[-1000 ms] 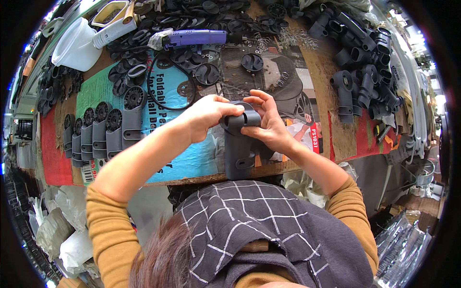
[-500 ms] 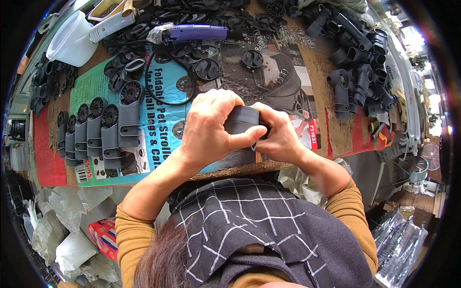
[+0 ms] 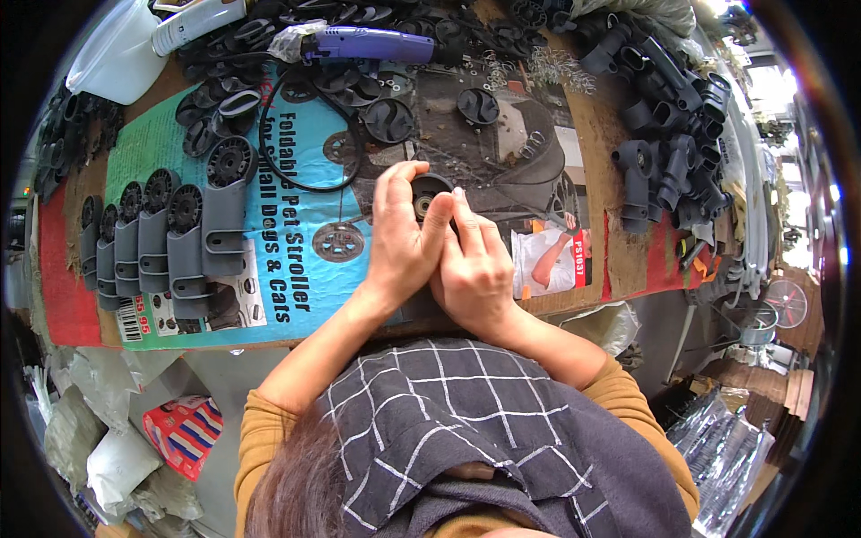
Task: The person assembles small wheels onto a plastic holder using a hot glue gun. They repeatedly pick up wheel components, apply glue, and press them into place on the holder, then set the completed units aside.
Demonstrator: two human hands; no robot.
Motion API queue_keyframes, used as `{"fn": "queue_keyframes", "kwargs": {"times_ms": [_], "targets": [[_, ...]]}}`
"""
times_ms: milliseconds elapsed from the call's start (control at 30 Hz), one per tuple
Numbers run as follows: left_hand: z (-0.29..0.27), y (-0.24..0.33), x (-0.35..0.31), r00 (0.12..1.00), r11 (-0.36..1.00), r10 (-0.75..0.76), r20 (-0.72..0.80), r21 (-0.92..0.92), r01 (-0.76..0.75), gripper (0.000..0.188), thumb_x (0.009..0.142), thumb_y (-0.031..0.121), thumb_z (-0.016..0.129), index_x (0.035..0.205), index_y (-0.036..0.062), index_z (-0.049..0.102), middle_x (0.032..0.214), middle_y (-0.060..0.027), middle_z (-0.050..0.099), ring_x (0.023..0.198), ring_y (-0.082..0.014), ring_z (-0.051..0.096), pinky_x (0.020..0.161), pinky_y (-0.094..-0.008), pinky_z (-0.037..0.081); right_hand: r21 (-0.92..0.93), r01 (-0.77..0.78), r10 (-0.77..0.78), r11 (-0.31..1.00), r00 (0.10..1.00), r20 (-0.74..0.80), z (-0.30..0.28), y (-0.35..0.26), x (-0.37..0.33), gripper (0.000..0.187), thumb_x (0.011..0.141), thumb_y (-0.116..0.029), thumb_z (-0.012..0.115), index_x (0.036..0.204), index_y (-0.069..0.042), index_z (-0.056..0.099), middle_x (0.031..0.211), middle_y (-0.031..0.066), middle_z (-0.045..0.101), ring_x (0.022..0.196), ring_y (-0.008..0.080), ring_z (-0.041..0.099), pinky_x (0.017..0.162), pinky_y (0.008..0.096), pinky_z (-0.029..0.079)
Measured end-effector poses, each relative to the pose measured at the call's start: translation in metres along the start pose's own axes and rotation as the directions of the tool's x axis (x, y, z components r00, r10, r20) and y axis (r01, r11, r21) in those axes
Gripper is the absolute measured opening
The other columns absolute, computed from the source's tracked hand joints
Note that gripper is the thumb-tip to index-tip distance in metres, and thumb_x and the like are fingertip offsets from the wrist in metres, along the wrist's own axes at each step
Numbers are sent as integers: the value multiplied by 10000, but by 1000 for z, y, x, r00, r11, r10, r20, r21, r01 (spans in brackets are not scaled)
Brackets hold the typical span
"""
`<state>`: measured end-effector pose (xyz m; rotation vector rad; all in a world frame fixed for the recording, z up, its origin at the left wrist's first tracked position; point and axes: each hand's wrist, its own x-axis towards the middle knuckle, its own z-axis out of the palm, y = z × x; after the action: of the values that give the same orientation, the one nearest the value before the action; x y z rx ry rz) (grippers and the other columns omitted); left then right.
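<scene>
Both hands meet around a black round part point(image 3: 431, 186) that shows a metallic ring at its centre, over the printed cardboard. My left hand point(image 3: 399, 238) wraps it from the left, the thumb lying across its near side. My right hand point(image 3: 475, 269) has its fingers closed and pressed together, with fingertips at the part's right edge; its palm side is hidden. The underside of the part is covered by my hands. Just beyond lie two black discs, one to the left point(image 3: 388, 120) and one to the right point(image 3: 478, 106).
Grey fittings with black wheels point(image 3: 186, 255) stand in a row at left. A purple power tool point(image 3: 368, 45) and a black cord loop point(image 3: 357, 148) lie farther back. Black fittings point(image 3: 668, 170) pile up at right, small springs point(image 3: 560, 70) at the back, a white bucket point(image 3: 121, 58) far left.
My hands have come nearer and slightly left. The black part has turned from its smooth side to its ringed face. My right hand has swung below it, fingers pointing away.
</scene>
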<state>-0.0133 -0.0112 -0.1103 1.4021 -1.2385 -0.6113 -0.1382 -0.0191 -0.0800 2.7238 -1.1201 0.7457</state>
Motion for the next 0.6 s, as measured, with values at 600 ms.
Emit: {"fn": "queue_keyframes", "kwargs": {"times_ms": [600], "targets": [[-23, 2, 24, 962, 990, 34, 270, 124, -70, 469, 733, 255, 775, 1110, 40, 597, 1197, -189, 513, 1108, -360, 548, 936, -423, 479, 529, -845, 170, 82, 535, 828, 2, 71, 46, 241, 930, -186, 639, 1117, -37, 664, 969, 48, 658, 848, 122, 626, 710, 301, 542]]}}
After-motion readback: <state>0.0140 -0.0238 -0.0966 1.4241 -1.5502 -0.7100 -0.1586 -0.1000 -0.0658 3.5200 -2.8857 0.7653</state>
